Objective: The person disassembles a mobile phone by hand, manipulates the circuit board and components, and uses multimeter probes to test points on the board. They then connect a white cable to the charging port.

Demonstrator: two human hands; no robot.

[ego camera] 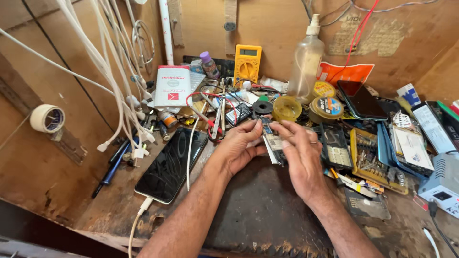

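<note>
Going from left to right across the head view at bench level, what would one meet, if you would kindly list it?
Roll of tape → black smartphone → left hand → circuit board → right hand → yellow screwdriver-bit case → grey power unit.

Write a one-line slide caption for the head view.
Both hands, left hand and right hand, grip a small circuit board over a cluttered workbench.

A small, thin, long circuit board (272, 142) with silver and dark parts is held up on its edge, tilted, above the middle of the desk.
</note>
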